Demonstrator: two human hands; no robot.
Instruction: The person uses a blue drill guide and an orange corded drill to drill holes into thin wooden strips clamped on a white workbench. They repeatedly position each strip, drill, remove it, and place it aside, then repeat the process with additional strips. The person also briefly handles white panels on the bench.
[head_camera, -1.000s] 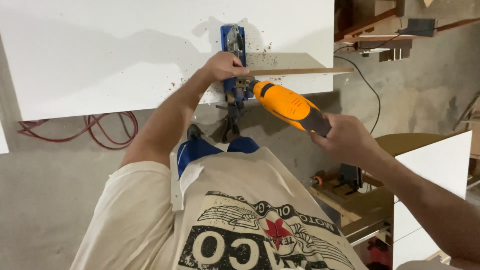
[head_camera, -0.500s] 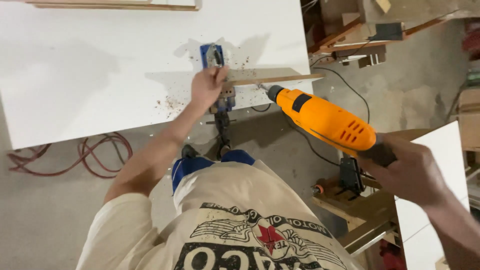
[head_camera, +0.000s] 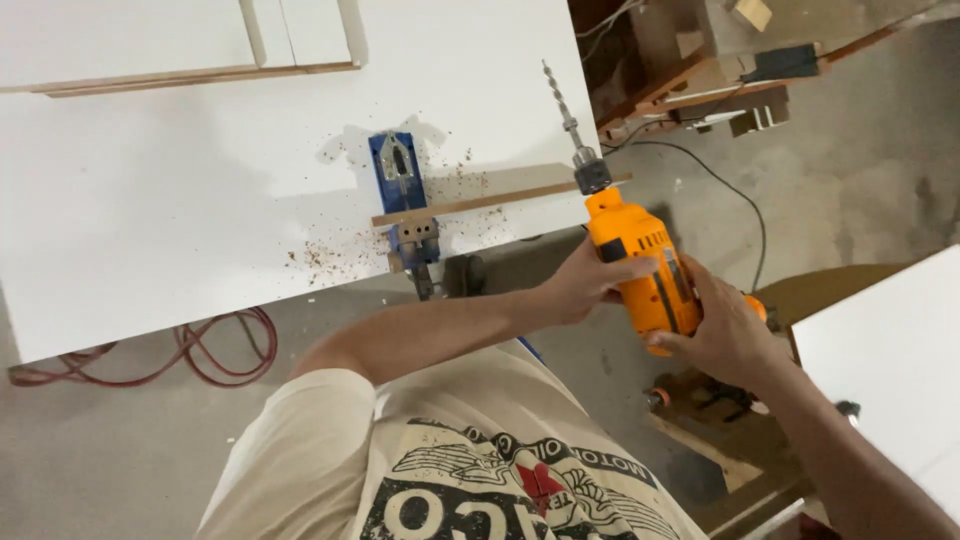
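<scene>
1. you hold the orange drill (head_camera: 645, 270) in both hands, just off the near edge of the white panel (head_camera: 150, 200), its bit (head_camera: 560, 100) pointing up and away over the panel's right end.
2. your right hand (head_camera: 725, 335) wraps the drill's rear, fingers curled around the body; your left hand (head_camera: 580, 285) presses against its left side, thumb laid across the casing.
3. a blue jig (head_camera: 402, 195) sits clamped at the panel's near edge, a thin wood strip (head_camera: 500, 198) running across it toward the right.
4. sawdust (head_camera: 330, 255) speckles the panel beside the jig.
5. a red cord (head_camera: 200, 350) loops on the floor below the panel's near edge.
</scene>
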